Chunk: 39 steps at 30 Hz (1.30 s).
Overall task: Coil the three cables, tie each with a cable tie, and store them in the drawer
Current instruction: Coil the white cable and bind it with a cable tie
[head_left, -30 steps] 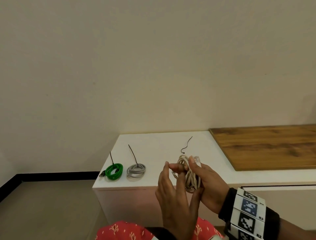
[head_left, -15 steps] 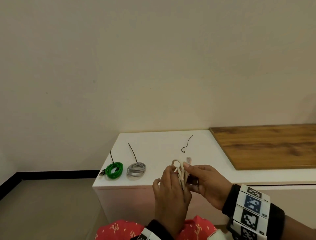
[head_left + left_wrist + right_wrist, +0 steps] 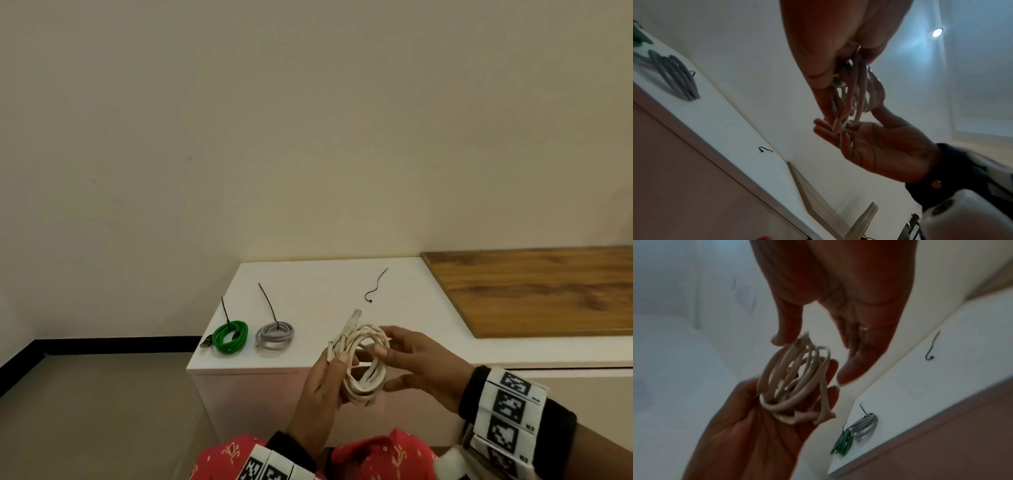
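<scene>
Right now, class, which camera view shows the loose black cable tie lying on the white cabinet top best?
The head view: the loose black cable tie lies whole and sharp on the white cabinet top, its curl clear. The right wrist view shows it whole but blurred, near the frame's edge. The left wrist view catches only a small dark hook.

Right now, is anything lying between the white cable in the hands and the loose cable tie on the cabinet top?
Nothing visible: bare white cabinet top lies between the white cable and the loose cable tie; the green cable and grey cable sit off to the left.
</scene>
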{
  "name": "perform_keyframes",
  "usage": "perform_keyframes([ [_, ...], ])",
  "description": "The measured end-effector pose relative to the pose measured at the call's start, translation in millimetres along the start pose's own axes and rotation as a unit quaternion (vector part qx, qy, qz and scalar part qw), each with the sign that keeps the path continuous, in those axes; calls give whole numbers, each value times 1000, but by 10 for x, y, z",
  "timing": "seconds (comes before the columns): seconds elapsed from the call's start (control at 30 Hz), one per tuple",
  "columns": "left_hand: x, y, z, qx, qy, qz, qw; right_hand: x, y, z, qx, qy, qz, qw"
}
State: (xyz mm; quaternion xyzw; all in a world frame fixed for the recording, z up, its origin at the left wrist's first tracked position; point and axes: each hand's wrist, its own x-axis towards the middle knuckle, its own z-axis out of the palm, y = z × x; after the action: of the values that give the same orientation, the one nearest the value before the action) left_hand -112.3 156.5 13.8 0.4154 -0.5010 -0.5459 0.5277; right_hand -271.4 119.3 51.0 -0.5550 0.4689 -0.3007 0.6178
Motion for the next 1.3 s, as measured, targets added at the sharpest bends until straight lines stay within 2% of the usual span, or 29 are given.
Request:
perform_keyframes([
  [0.07,-10,4,20,-2,-11,-8,1000,-6,-5,-22,44,-41,12,998],
  [0.23,41,-87,32,118,6,20,993,19,23,-41,27,33,2,999],
  [0.4,7,-23,81,68,-23,8,997,8,22,8,-12,91,-13,996],
  [0.6,49,-44,160,50,-18,-2,999,44,36,49,-72,157,-51,984],
  [0.67,69,-22,156,54,-9,6,998,63,51,50,-28,138,-39,989],
  [0.77,93,-5,115,63,10,26,998,58,37,64,72,58,18,996],
  [0.83,90,5,104,71,27,38,996,34,20,87,113,29,38,992],
  [1.03,98,-69,129,81,90,75,990,32,66,199,168,41,-8,985],
  [1.1,73,-98,143,79,82,66,991,40,84,225,151,60,-29,986],
  [1.17,47,-108,124,61,64,36,995,54,101,229,87,88,-48,991],
  [1.3,93,-54,7,24,-33,-8,999,69,127,190,-86,129,-91,984],
])
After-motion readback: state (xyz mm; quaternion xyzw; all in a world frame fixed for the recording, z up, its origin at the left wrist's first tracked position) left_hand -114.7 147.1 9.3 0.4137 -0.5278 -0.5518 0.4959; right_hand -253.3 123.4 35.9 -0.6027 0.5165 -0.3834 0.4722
